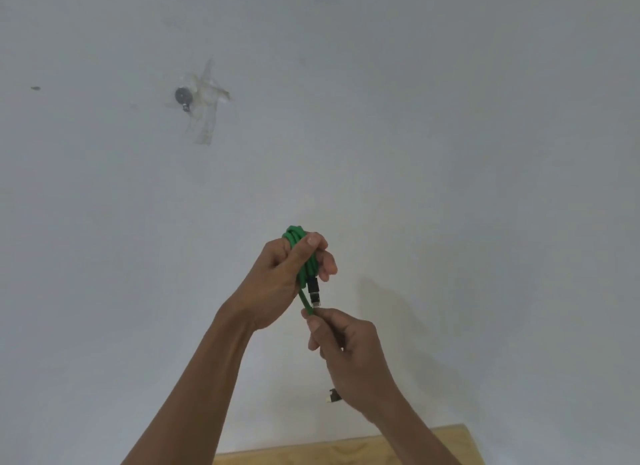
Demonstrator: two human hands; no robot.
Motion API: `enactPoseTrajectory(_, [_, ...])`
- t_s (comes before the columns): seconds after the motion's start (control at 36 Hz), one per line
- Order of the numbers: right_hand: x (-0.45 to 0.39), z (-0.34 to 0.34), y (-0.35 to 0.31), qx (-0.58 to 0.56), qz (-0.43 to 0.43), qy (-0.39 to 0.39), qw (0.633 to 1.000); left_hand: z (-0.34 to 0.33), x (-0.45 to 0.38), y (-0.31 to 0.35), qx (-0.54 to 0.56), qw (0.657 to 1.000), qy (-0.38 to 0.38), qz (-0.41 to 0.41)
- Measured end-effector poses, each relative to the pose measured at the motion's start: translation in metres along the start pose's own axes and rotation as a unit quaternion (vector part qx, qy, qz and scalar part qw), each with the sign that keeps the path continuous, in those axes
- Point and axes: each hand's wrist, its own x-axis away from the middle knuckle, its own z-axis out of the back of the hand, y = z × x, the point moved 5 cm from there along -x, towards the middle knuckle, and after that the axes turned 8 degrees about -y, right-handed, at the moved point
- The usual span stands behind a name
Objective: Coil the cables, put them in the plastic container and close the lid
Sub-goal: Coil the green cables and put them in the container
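Observation:
A green cable (300,256) is wound into a small coil, held up in front of a white wall. My left hand (280,277) is closed around the coil, thumb pressed over its strands. A black plug with a metal tip (314,293) hangs down from the coil. My right hand (346,346) pinches the loose green strand just below that plug. A second black plug (334,395) pokes out beneath my right wrist. No plastic container or lid is in view.
A white wall (450,152) fills most of the view, with a small round metal fitting under clear tape (185,97) at upper left. A strip of light wooden tabletop (346,450) shows at the bottom edge.

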Motion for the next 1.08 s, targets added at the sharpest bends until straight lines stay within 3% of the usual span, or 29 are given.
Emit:
enactPoseTrajectory(0.11, [0.007, 0.0, -0.011, 0.038, 0.004, 0.044, 0.998, 0.003, -0.002, 0.0, -0.05, 0.999, 0.016, -0.007])
enactPoseTrajectory(0.22, [0.015, 0.005, -0.036, 0.146, 0.042, 0.043, 0.987, 0.007, 0.001, -0.005, -0.174, 0.984, 0.031, 0.003])
enactPoseTrajectory(0.36, [0.0, 0.029, -0.076, 0.412, 0.123, -0.001, 0.903, 0.01, 0.013, -0.016, -0.206, 0.978, 0.007, 0.044])
enactPoseTrajectory(0.47, [-0.024, 0.046, -0.107, 0.481, 0.231, -0.052, 0.845, -0.004, 0.025, -0.022, -0.193, 0.976, -0.059, 0.082])
enactPoseTrajectory(0.58, [-0.054, 0.053, -0.115, 0.391, 0.228, -0.145, 0.88, -0.021, 0.036, -0.03, -0.045, 0.986, -0.087, 0.133])
enactPoseTrajectory(0.67, [-0.069, 0.058, -0.107, 0.239, 0.178, -0.167, 0.94, -0.028, 0.04, -0.029, 0.047, 0.988, -0.083, 0.124])
enactPoseTrajectory(0.72, [-0.075, 0.059, -0.099, 0.161, 0.142, -0.172, 0.961, -0.031, 0.042, -0.025, 0.084, 0.987, -0.081, 0.113])
enactPoseTrajectory(0.83, [-0.074, 0.048, -0.079, 0.041, 0.085, -0.201, 0.975, -0.037, 0.045, -0.016, 0.142, 0.984, -0.073, 0.084])
enactPoseTrajectory(0.94, [-0.062, 0.03, -0.064, -0.123, 0.024, -0.228, 0.966, -0.038, 0.045, -0.01, 0.161, 0.984, -0.05, 0.061])
enactPoseTrajectory(1.08, [-0.054, 0.019, -0.061, -0.147, 0.041, -0.175, 0.973, -0.034, 0.045, -0.008, 0.148, 0.987, 0.049, 0.05])
